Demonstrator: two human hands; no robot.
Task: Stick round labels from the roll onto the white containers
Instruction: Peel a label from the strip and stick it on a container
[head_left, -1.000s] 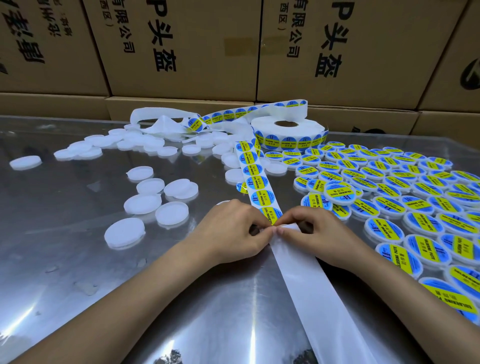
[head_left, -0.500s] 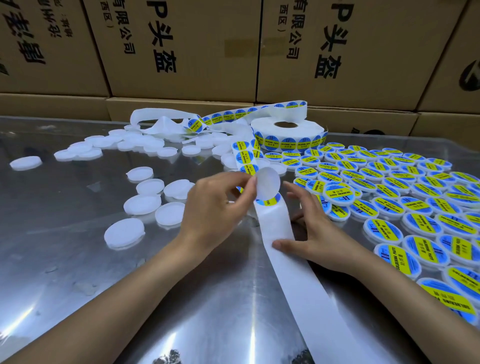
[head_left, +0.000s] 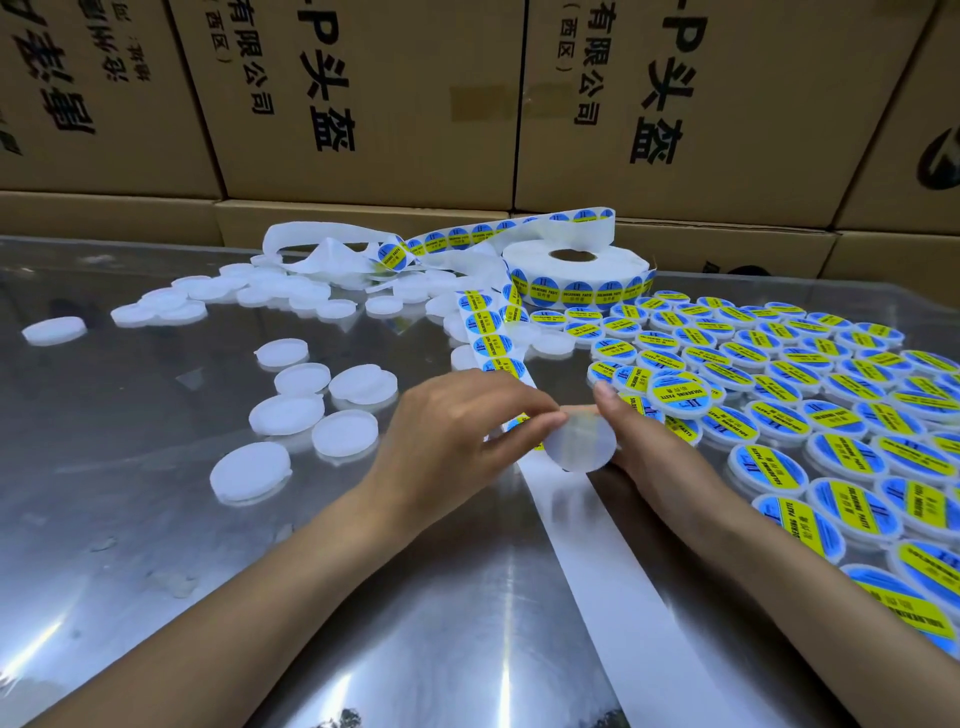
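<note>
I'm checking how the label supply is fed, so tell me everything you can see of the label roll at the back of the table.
The label roll lies flat on the shiny table, its brown core hole facing up, just in front of the cardboard boxes. It looks like white backing paper wound tight, with round blue-and-yellow labels showing around its side. A strip unwinds from it, loops to the left and runs toward the hands. Neither hand touches the roll. Labelled containers sit close by on its right.

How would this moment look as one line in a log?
left hand: pinches label | right hand: holds white container | step: sticking label on
</note>
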